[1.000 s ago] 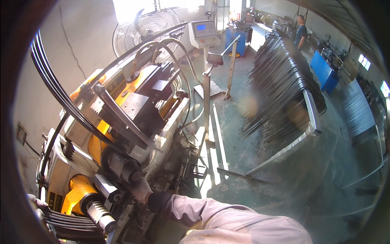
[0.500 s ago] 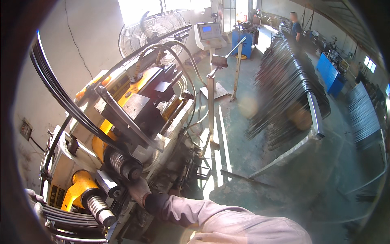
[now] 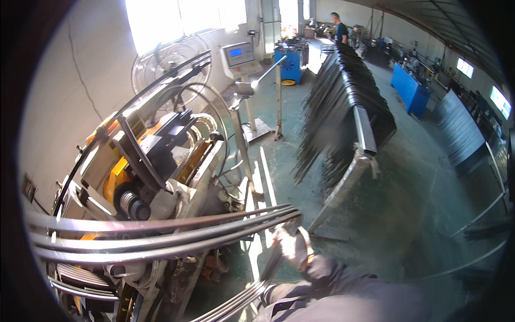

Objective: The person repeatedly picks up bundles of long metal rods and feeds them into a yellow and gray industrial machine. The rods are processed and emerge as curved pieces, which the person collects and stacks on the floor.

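Observation:
My right hand point(image 3: 294, 248), in a pale glove, is closed around a bundle of dark, shiny bent metal bars point(image 3: 161, 236) near their bend. One run of the bars stretches away to the left edge; another run point(image 3: 236, 303) goes down toward the lower edge. They pass in front of a bending machine point(image 3: 153, 155) with yellow parts and a ribbed round roller point(image 3: 134, 205). Below the bars at lower left lies another stack of curved strips point(image 3: 86, 282). My left hand does not show.
Ahead, a rack point(image 3: 365, 134) carries many hanging dark bent bars. A control box point(image 3: 238, 58) on a stand and a large fan point(image 3: 145, 70) are beyond the machine. Blue workbenches point(image 3: 410, 88) stand farther off, with a person point(image 3: 340, 29) near the back.
My right hand has moved from beside the machine's roller out to the right, now holding the bent bars. The bars have come off the machine. My left hand has left the view.

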A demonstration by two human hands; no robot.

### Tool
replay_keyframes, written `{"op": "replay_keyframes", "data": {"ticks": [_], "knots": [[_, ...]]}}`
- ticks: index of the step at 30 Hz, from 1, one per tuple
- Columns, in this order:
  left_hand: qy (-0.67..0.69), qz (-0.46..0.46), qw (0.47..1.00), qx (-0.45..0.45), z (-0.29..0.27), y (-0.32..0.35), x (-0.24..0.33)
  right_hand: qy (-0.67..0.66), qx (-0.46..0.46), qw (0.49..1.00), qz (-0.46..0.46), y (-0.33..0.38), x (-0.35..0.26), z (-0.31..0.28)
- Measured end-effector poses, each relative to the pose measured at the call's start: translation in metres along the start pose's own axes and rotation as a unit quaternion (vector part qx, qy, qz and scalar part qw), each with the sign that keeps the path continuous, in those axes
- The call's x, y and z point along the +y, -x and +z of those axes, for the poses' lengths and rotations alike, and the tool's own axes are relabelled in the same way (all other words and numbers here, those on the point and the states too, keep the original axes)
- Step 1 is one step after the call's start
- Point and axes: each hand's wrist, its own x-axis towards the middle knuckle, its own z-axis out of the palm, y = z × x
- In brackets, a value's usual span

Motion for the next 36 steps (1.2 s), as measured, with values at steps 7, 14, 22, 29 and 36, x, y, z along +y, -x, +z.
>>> {"op": "replay_keyframes", "data": {"ticks": [7, 14, 22, 29, 36], "knots": [[0.375, -0.422, 0.821, 0.081, 0.201, 0.181, -0.169, 0.368, 0.205, 0.729, -0.539, -0.002, -0.259, -0.141], [0.064, -0.484, 0.850, -0.197, 0.328, 0.292, -0.279, 0.582, 0.222, 0.597, -0.505, -0.131, -0.443, -0.183], [0.174, -0.585, 0.793, 0.006, 0.510, 0.277, -0.254, 0.786, 0.166, 0.402, -0.439, -0.354, -0.531, -0.202], [0.116, -0.595, 0.793, 0.056, 0.547, 0.287, -0.222, 0.837, 0.175, 0.262, -0.448, -0.410, -0.568, -0.192], [0.175, -0.515, 0.817, 0.191, 0.482, 0.375, -0.194, 0.759, 0.285, 0.151, -0.566, -0.402, -0.547, -0.193]]}}
